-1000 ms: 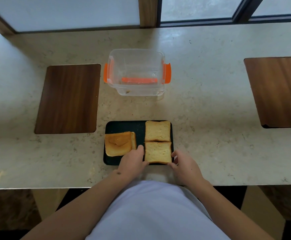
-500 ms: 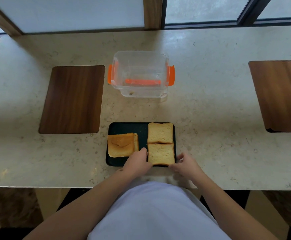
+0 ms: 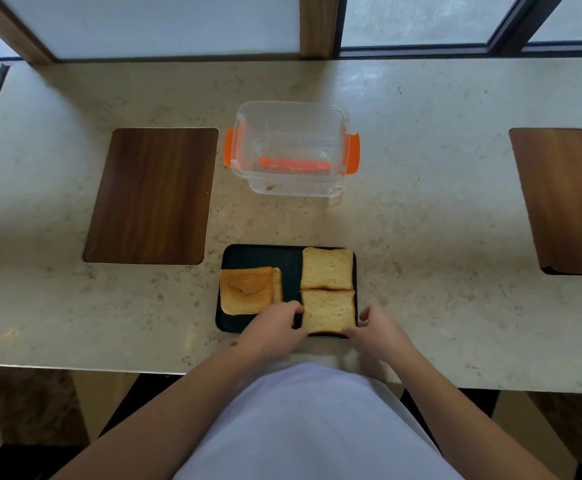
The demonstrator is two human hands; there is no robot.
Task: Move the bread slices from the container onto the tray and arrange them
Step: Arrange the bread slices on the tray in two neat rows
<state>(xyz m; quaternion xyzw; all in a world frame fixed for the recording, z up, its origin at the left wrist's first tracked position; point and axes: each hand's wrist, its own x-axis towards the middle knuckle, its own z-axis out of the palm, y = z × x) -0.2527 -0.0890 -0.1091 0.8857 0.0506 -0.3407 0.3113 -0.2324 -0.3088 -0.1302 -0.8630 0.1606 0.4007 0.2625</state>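
Note:
A dark tray (image 3: 255, 258) lies near the counter's front edge. On its right half, a far bread slice (image 3: 327, 268) and a near bread slice (image 3: 329, 311) lie flat, edges touching. On its left, a browner stack of slices (image 3: 248, 289) overhangs the tray's left rim. My left hand (image 3: 275, 329) touches the near slice's left edge. My right hand (image 3: 374, 327) pinches that slice's near right corner. The clear container (image 3: 291, 150) with orange clips stands behind the tray, holding only crumbs.
Two wooden boards are set into the beige stone counter, one to the left (image 3: 151, 195) and one at the right edge (image 3: 566, 199). A window frame runs along the back. The counter's front edge (image 3: 75, 370) is close to my body.
The camera has shifted slightly. Both hands stay on the near right slice, with the right hand now closer against its corner. The bread has barely moved.

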